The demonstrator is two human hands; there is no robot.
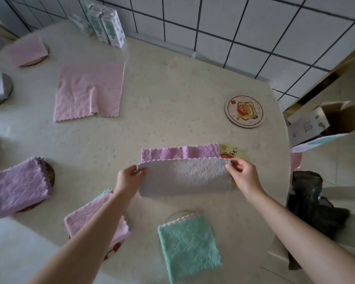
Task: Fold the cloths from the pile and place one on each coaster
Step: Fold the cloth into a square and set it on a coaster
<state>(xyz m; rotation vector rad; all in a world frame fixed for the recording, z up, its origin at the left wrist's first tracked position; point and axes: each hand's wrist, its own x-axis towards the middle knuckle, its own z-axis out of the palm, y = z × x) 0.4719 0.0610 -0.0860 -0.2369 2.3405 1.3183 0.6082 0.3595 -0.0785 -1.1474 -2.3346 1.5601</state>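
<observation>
Both hands, left hand (129,177) & right hand (241,174), fingers pinching lilac cloth (184,177) corners mid-fold; edges may misalign, prob. covering yellow coaster (233,153) crookedly.

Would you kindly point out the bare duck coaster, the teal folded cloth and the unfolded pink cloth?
bare duck coaster (245,111), head view, on its printed centre.
teal folded cloth (189,245), head view, on the middle of its top face.
unfolded pink cloth (78,87), head view, on its flat upper part.

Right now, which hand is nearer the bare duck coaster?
Right. The right hand pinches the cloth corner just below the duck coaster; the left hand holds the opposite corner, farther left.
</observation>
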